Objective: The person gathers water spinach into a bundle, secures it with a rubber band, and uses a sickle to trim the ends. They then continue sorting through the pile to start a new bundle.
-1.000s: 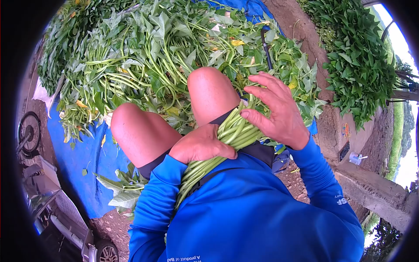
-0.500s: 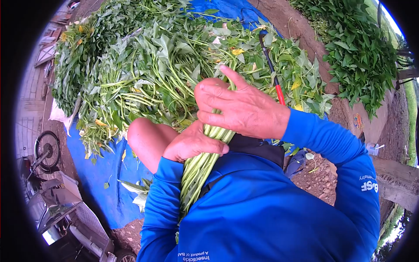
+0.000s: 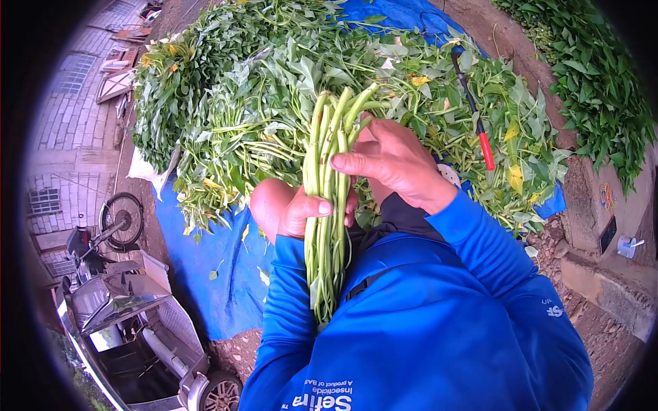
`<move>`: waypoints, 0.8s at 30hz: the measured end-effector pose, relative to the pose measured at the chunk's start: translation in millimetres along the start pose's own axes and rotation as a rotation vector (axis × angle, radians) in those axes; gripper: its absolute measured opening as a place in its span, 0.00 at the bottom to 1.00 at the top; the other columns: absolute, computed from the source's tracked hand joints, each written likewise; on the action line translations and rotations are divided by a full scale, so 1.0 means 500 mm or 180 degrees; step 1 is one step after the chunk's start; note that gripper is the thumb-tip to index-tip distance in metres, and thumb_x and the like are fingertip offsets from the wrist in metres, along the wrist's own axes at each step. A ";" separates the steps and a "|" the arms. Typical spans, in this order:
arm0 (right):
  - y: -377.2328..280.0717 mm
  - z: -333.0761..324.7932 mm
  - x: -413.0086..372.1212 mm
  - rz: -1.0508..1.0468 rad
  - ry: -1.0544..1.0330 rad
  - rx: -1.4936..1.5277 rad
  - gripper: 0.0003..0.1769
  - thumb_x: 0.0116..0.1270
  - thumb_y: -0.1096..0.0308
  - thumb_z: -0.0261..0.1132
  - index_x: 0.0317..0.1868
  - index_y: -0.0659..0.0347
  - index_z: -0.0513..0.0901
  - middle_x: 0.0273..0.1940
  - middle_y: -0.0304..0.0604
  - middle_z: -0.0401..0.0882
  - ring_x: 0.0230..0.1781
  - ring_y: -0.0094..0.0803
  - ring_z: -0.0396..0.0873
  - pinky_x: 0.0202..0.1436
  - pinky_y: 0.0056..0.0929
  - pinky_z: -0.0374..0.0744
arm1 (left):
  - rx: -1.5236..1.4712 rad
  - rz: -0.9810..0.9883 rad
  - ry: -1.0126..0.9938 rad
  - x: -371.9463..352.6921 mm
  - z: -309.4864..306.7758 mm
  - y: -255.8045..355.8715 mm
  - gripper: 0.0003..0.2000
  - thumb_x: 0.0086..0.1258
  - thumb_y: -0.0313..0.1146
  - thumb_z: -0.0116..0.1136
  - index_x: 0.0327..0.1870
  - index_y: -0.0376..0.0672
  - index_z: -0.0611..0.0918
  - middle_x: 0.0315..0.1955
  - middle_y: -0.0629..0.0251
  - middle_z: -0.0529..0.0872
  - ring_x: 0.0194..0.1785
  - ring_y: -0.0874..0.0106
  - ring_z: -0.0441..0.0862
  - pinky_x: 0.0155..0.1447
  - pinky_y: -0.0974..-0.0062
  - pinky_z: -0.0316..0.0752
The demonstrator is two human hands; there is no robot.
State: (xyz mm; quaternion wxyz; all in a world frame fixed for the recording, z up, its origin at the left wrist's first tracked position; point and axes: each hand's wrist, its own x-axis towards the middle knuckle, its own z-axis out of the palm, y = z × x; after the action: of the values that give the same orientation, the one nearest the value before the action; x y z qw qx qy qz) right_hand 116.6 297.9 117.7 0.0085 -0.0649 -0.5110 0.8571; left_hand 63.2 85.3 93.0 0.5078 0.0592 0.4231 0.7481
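I hold a bundle of long green stems (image 3: 327, 205) upright against my blue-sleeved chest. My left hand (image 3: 301, 211) is wrapped around the middle of the bundle. My right hand (image 3: 391, 163) grips the same bundle higher up, thumb across the stems. The cut ends point up above my right hand, and the leafy ends hang down over my shirt. My bare knee (image 3: 269, 200) shows just left of the hands.
A big heap of leafy green stalks (image 3: 274, 96) lies on a blue tarp (image 3: 199, 260) in front of me. A red-handled tool (image 3: 480, 130) rests on the heap at right. More greens (image 3: 589, 75) cover a concrete ledge. A motorbike (image 3: 130, 308) stands at lower left.
The bundle has been lifted from lying across my lap to standing upright. My right hand went from open beside it to closed on the stems. The view has tilted down and left.
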 end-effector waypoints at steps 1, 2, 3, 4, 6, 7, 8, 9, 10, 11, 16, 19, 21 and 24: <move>-0.003 0.007 0.020 0.0103 -0.0032 0.0076 0.41 0.65 0.59 0.83 0.68 0.73 0.72 0.52 0.51 0.85 0.45 0.34 0.88 0.46 0.30 0.87 | 0.0205 -0.0128 -0.0223 0.009 0.008 0.005 0.36 0.53 0.42 0.75 0.64 0.36 0.78 0.38 0.55 0.85 0.43 0.62 0.85 0.46 0.65 0.84; -0.007 0.014 0.040 0.0206 -0.0062 0.0151 0.43 0.64 0.61 0.83 0.69 0.73 0.69 0.52 0.52 0.85 0.45 0.36 0.89 0.45 0.31 0.87 | 0.0173 -0.0250 -0.0248 0.018 0.016 -0.005 0.35 0.53 0.43 0.74 0.63 0.35 0.79 0.39 0.55 0.85 0.43 0.62 0.85 0.48 0.65 0.83; 0.003 0.026 0.046 0.0279 0.0133 0.0314 0.41 0.62 0.65 0.83 0.67 0.72 0.68 0.50 0.51 0.84 0.44 0.36 0.88 0.45 0.33 0.87 | 0.0132 -0.0384 -0.0271 0.023 0.023 -0.015 0.34 0.54 0.43 0.74 0.62 0.35 0.79 0.39 0.55 0.85 0.42 0.61 0.85 0.49 0.65 0.83; 0.013 0.039 0.052 0.0340 0.0332 0.0481 0.40 0.61 0.69 0.82 0.66 0.71 0.67 0.48 0.51 0.83 0.43 0.36 0.88 0.44 0.35 0.88 | 0.0193 -0.0534 -0.0229 0.022 0.020 -0.002 0.32 0.54 0.42 0.73 0.60 0.35 0.81 0.40 0.53 0.86 0.43 0.60 0.85 0.51 0.64 0.82; 0.035 0.035 0.072 0.0037 0.0384 0.0538 0.40 0.60 0.71 0.81 0.66 0.71 0.66 0.47 0.49 0.82 0.41 0.35 0.87 0.42 0.36 0.88 | 0.0867 -0.0574 -0.0215 0.028 0.012 0.033 0.39 0.58 0.47 0.76 0.68 0.31 0.77 0.49 0.50 0.87 0.52 0.59 0.87 0.57 0.62 0.83; 0.042 0.035 0.077 -0.0093 0.0418 0.0579 0.40 0.59 0.72 0.81 0.66 0.72 0.66 0.46 0.48 0.82 0.40 0.35 0.87 0.41 0.37 0.88 | 0.1217 -0.0602 -0.0033 0.017 0.038 0.058 0.41 0.60 0.49 0.79 0.70 0.33 0.76 0.54 0.52 0.87 0.57 0.61 0.86 0.63 0.63 0.81; 0.036 0.044 0.076 -0.0236 0.0623 0.0608 0.38 0.60 0.75 0.79 0.65 0.71 0.66 0.45 0.48 0.82 0.39 0.35 0.87 0.39 0.37 0.88 | 0.1198 -0.0078 0.0101 0.003 0.075 0.076 0.46 0.59 0.49 0.82 0.75 0.33 0.71 0.58 0.53 0.86 0.60 0.62 0.85 0.66 0.63 0.80; 0.017 0.046 0.082 -0.0262 0.0675 0.0499 0.40 0.58 0.74 0.78 0.67 0.70 0.66 0.48 0.48 0.81 0.41 0.35 0.86 0.42 0.37 0.88 | 0.1493 0.0170 0.0349 0.015 0.084 0.072 0.49 0.57 0.42 0.84 0.77 0.33 0.68 0.60 0.54 0.85 0.62 0.63 0.85 0.68 0.65 0.79; -0.003 0.052 0.080 -0.0245 0.0723 0.0388 0.42 0.56 0.73 0.78 0.69 0.70 0.66 0.50 0.49 0.80 0.43 0.36 0.85 0.44 0.38 0.87 | 0.1810 0.0396 0.0625 0.026 0.094 0.067 0.51 0.56 0.36 0.86 0.80 0.33 0.65 0.61 0.56 0.85 0.63 0.65 0.84 0.69 0.67 0.79; -0.008 0.062 0.075 -0.0175 0.0718 0.0270 0.44 0.55 0.71 0.78 0.71 0.69 0.66 0.52 0.49 0.79 0.45 0.37 0.85 0.46 0.38 0.86 | 0.2127 0.0594 0.0925 0.036 0.103 0.061 0.55 0.54 0.30 0.88 0.82 0.33 0.62 0.63 0.58 0.84 0.65 0.66 0.83 0.71 0.69 0.78; -0.021 0.070 0.082 -0.0187 0.0106 0.0191 0.51 0.65 0.66 0.84 0.78 0.67 0.59 0.54 0.49 0.81 0.46 0.34 0.88 0.44 0.32 0.88 | 0.1112 -0.0436 0.0662 0.016 0.083 0.094 0.31 0.59 0.34 0.76 0.65 0.34 0.79 0.44 0.54 0.89 0.44 0.60 0.90 0.55 0.56 0.89; -0.047 0.051 0.101 0.0103 -0.0886 0.0590 0.55 0.66 0.64 0.84 0.81 0.68 0.56 0.57 0.48 0.82 0.52 0.34 0.88 0.57 0.33 0.85 | 0.0853 -0.0353 0.0854 0.000 0.060 0.108 0.30 0.59 0.37 0.75 0.62 0.35 0.80 0.40 0.53 0.89 0.41 0.60 0.89 0.50 0.60 0.88; -0.040 0.018 0.112 -0.0281 -0.0948 -0.0129 0.51 0.72 0.58 0.81 0.82 0.69 0.58 0.65 0.54 0.82 0.65 0.38 0.83 0.75 0.38 0.75 | 0.0679 -0.0034 0.0603 -0.007 0.039 0.115 0.29 0.60 0.36 0.74 0.63 0.36 0.80 0.40 0.53 0.88 0.40 0.60 0.89 0.49 0.61 0.88; -0.059 -0.002 0.078 -0.0162 0.0004 -0.0906 0.38 0.74 0.59 0.78 0.75 0.69 0.72 0.53 0.50 0.89 0.56 0.32 0.87 0.60 0.33 0.84 | 0.0575 0.0252 0.0746 -0.028 0.019 0.126 0.28 0.63 0.35 0.73 0.63 0.35 0.80 0.39 0.53 0.88 0.39 0.60 0.89 0.49 0.61 0.88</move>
State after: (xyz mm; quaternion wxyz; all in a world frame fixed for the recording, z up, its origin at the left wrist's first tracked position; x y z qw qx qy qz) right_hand 76.7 316.2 139.2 0.0213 -0.0530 -0.6289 0.7754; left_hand 30.3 71.7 147.5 0.4177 0.0336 0.5424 0.7282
